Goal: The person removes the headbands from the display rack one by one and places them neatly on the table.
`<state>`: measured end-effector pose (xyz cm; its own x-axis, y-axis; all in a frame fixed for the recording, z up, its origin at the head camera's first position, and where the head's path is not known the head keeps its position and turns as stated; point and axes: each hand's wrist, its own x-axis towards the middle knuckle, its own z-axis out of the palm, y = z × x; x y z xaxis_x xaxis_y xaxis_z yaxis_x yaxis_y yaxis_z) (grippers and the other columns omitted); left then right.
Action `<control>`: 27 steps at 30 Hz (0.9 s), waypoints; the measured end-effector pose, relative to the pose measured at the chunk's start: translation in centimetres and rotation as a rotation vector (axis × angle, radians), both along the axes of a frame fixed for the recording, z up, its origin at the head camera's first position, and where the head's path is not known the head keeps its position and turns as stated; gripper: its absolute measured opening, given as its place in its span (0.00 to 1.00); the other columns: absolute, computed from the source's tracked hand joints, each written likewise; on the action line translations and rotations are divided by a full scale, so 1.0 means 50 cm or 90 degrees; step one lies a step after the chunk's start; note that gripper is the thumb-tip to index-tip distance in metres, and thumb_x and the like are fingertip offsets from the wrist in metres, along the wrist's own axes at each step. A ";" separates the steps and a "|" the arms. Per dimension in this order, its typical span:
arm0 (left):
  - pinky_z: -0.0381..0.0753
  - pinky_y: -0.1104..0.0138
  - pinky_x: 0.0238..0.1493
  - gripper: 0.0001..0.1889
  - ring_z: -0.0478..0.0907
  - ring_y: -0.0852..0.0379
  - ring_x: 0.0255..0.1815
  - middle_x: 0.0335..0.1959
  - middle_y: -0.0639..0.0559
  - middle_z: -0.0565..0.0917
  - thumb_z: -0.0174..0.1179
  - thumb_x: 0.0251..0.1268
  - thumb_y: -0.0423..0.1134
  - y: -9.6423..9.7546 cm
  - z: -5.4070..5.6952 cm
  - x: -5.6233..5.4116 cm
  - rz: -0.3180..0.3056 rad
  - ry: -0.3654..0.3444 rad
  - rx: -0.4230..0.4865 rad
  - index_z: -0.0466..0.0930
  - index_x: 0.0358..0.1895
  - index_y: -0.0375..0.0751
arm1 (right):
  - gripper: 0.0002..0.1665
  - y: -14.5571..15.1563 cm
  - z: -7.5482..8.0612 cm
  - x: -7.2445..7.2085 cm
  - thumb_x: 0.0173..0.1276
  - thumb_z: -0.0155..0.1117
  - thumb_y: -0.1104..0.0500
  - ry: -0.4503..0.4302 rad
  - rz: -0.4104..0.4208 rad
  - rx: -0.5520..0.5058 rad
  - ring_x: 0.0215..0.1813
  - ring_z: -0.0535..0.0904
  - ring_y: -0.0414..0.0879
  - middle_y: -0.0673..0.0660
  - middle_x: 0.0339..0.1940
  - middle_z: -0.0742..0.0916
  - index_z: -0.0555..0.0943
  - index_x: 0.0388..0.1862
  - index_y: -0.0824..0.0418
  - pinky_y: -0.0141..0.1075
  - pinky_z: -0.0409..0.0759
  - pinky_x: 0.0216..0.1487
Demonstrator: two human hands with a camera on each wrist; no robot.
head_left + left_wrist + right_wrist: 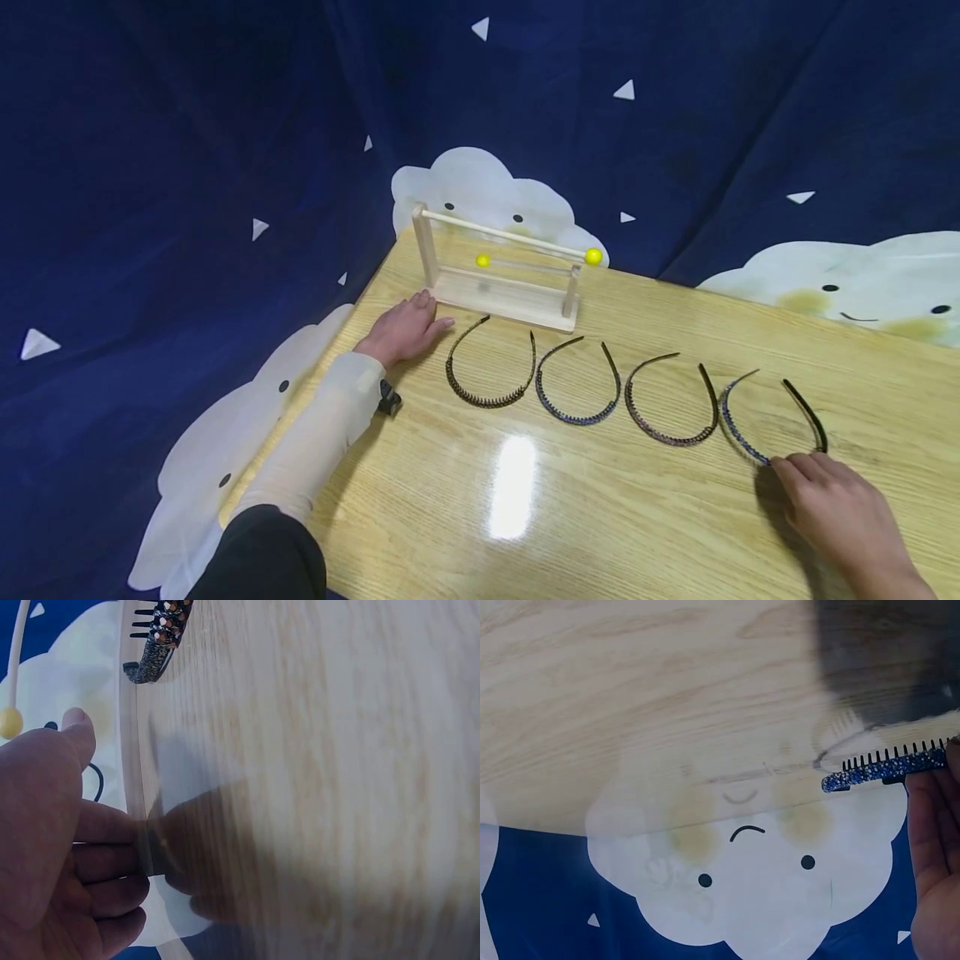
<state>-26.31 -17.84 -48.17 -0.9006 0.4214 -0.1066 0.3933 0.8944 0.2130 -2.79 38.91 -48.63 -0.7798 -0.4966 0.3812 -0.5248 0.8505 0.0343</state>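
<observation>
My left hand (407, 329) lies at the near left corner of a pale wooden rack (510, 304), its fingers fairly straight and touching the base. The rack has two horizontal rods, each ending in a yellow ball (593, 257). At the right end of a row of headbands, my right hand (843, 508) pinches the curved front of a blue beaded headband (738, 433). In the right wrist view this headband (889, 766) shows its black comb teeth, and the fingertips hide part of it.
Left of the gripped headband lie a brown-toned headband (678, 442), a blue one (577, 419) and a dark brown one (483, 402), their open ends toward the rack. All are on a wooden table (585, 517). A navy curtain (562, 83) with clouds hangs behind and to the left.
</observation>
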 end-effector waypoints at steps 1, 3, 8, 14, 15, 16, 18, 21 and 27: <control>0.68 0.47 0.68 0.35 0.69 0.35 0.68 0.73 0.30 0.65 0.40 0.81 0.60 0.000 0.000 -0.001 -0.002 0.003 0.003 0.71 0.64 0.28 | 0.26 0.000 -0.003 0.001 0.32 0.61 0.69 -0.004 -0.001 0.001 0.39 0.78 0.65 0.66 0.36 0.83 0.79 0.39 0.73 0.57 0.78 0.40; 0.71 0.46 0.65 0.33 0.72 0.35 0.65 0.70 0.30 0.69 0.41 0.81 0.59 0.001 0.001 -0.002 -0.005 0.008 0.009 0.73 0.61 0.28 | 0.26 0.000 -0.008 0.002 0.32 0.61 0.69 -0.011 0.000 0.003 0.39 0.78 0.65 0.66 0.36 0.83 0.79 0.38 0.73 0.58 0.79 0.40; 0.75 0.45 0.59 0.31 0.76 0.36 0.58 0.65 0.33 0.73 0.41 0.80 0.60 0.001 0.000 -0.003 -0.003 0.014 0.012 0.75 0.56 0.31 | 0.25 -0.002 -0.016 0.004 0.33 0.62 0.70 -0.027 -0.003 0.010 0.39 0.78 0.65 0.65 0.35 0.83 0.80 0.37 0.73 0.57 0.79 0.40; 0.75 0.46 0.59 0.32 0.76 0.35 0.58 0.68 0.32 0.71 0.41 0.80 0.60 0.002 0.001 -0.002 -0.002 0.013 0.010 0.75 0.58 0.30 | 0.25 -0.006 -0.018 0.005 0.32 0.66 0.71 -0.045 -0.024 0.029 0.38 0.77 0.65 0.66 0.34 0.82 0.79 0.37 0.73 0.58 0.78 0.40; 0.75 0.45 0.60 0.32 0.75 0.35 0.60 0.69 0.32 0.70 0.41 0.81 0.60 0.002 0.001 -0.002 -0.004 0.013 0.010 0.75 0.58 0.30 | 0.26 -0.006 -0.018 0.005 0.31 0.66 0.71 -0.048 -0.028 0.030 0.38 0.77 0.65 0.67 0.34 0.82 0.79 0.37 0.73 0.58 0.78 0.40; 0.74 0.45 0.61 0.32 0.74 0.35 0.61 0.69 0.31 0.70 0.41 0.81 0.59 0.002 0.001 -0.001 -0.005 0.012 0.010 0.74 0.59 0.29 | 0.26 -0.007 -0.018 0.006 0.31 0.67 0.72 -0.050 -0.032 0.030 0.38 0.76 0.65 0.67 0.34 0.82 0.79 0.38 0.74 0.58 0.78 0.40; 0.72 0.45 0.63 0.33 0.73 0.35 0.64 0.70 0.31 0.69 0.41 0.81 0.59 0.003 0.001 -0.002 -0.006 0.010 0.010 0.74 0.61 0.28 | 0.27 -0.007 -0.017 0.007 0.30 0.68 0.72 -0.053 -0.037 0.027 0.37 0.76 0.65 0.67 0.34 0.81 0.79 0.38 0.74 0.58 0.78 0.40; 0.69 0.46 0.67 0.35 0.69 0.34 0.68 0.73 0.30 0.65 0.40 0.81 0.60 0.003 0.002 -0.001 -0.004 0.003 0.006 0.71 0.65 0.27 | 0.26 -0.010 -0.016 0.009 0.32 0.69 0.72 -0.059 -0.050 0.022 0.37 0.76 0.65 0.67 0.34 0.81 0.79 0.38 0.75 0.58 0.78 0.40; 0.66 0.46 0.70 0.36 0.66 0.33 0.71 0.74 0.29 0.63 0.38 0.81 0.60 0.001 -0.001 -0.002 0.003 0.001 -0.001 0.68 0.68 0.27 | 0.18 -0.017 -0.015 0.008 0.42 0.66 0.71 -0.058 -0.074 0.004 0.36 0.77 0.64 0.65 0.32 0.82 0.80 0.36 0.74 0.58 0.78 0.39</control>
<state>-26.43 -17.79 -48.20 -0.9024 0.4177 -0.1057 0.3901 0.8962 0.2112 -2.40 38.08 -49.39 -0.8637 -0.4025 0.3035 -0.4233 0.9060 -0.0029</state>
